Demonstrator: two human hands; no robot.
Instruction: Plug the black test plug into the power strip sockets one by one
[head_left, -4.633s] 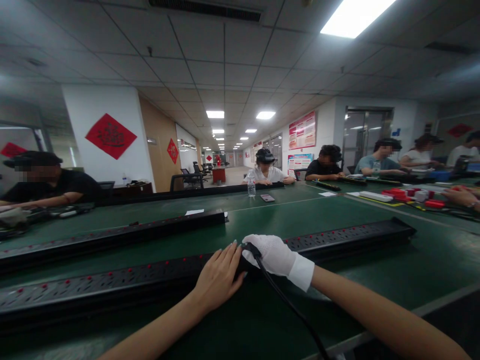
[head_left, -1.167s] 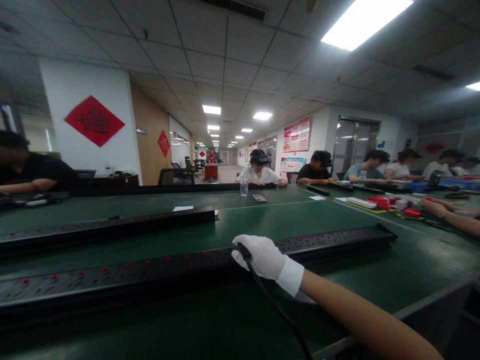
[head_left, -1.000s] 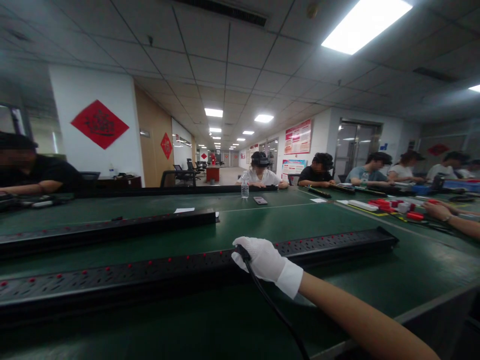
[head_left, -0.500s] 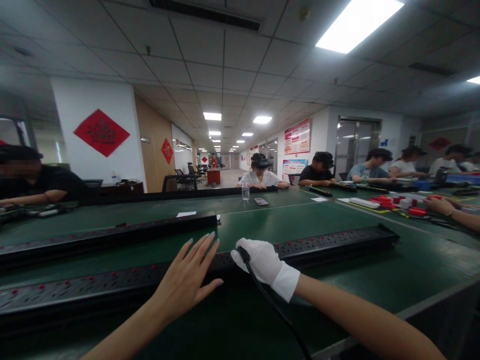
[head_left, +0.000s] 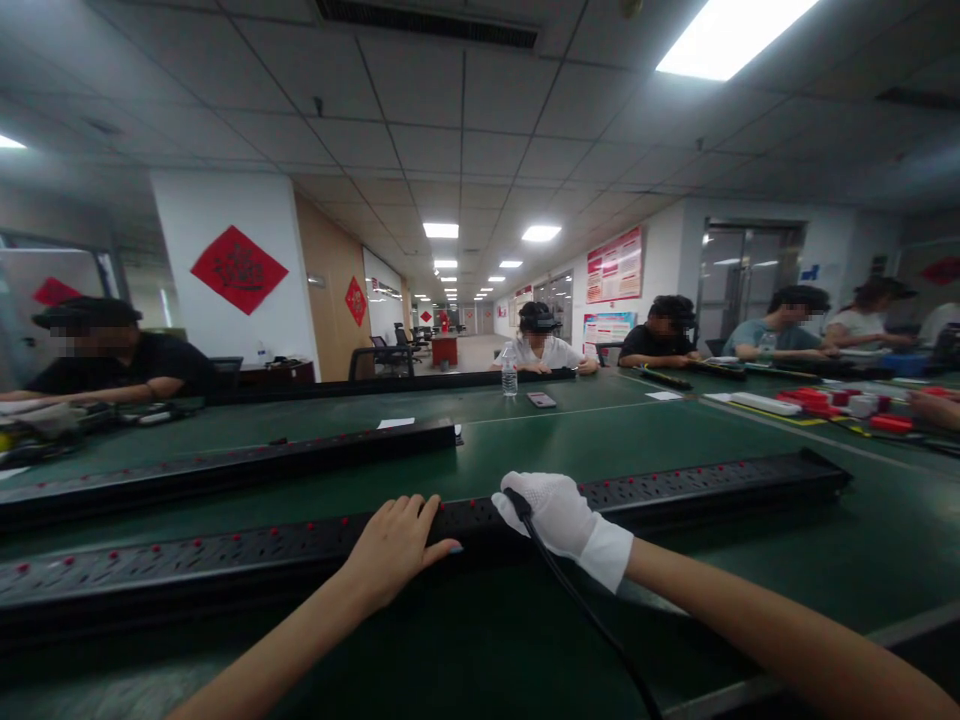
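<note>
A black plug [head_left: 514,497] is gripped in the white-gloved right hand [head_left: 559,516] and pressed against the top of a long black power strip [head_left: 675,487], which lies along the near edge of the green counter [head_left: 600,430]. Its cable [head_left: 585,620] trails back over that edge. The bare left hand [head_left: 394,545] is laid on the strip just beside the glove, fingers curled over its top, closed loosely rather than clenched. For the step to go cleanly, the strip is best held flat by the left hand while the plug is kept square to its socket and moved straight, not rocked. Half a second ago the left hand was raised with fingers spread above the strip; a second ago it was out of view altogether. A second strip [head_left: 225,470] lies farther in, and a water bottle [head_left: 509,374] stands by the far edge.
</note>
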